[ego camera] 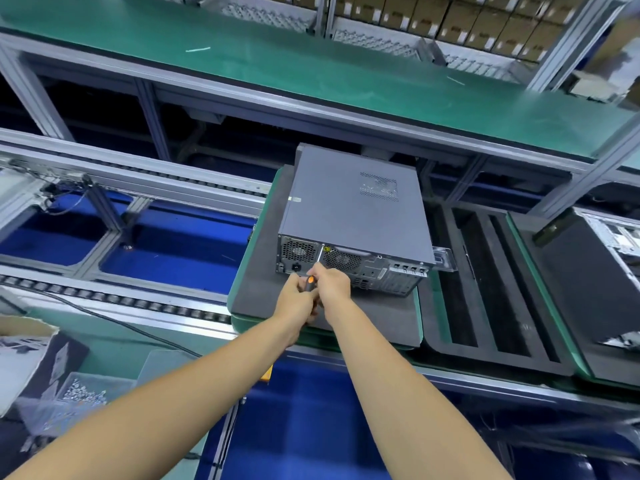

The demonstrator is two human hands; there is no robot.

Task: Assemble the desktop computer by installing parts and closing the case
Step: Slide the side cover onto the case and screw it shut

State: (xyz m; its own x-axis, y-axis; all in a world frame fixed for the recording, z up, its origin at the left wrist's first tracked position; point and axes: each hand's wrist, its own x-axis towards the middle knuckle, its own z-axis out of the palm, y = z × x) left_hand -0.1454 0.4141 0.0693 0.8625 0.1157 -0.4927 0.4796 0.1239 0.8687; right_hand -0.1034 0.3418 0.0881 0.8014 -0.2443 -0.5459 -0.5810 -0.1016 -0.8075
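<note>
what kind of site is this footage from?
Most likely a computer assembly line in a factory. A roller conveyor runs past the bench, the closed computer case lies on a foam-padded pallet with another pallet beside it, and stacked cardboard boxes fill the racks behind.

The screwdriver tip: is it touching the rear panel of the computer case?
Touching. The head view shows the screwdriver shaft ending on the computer case rear panel, no gap visible.

Both bare forearms reach forward and converge, wrists nearly touching. The left hand (297,296) curls its fingers round a grip. The right hand (331,281) pinches beside it, fingers bent.
</note>
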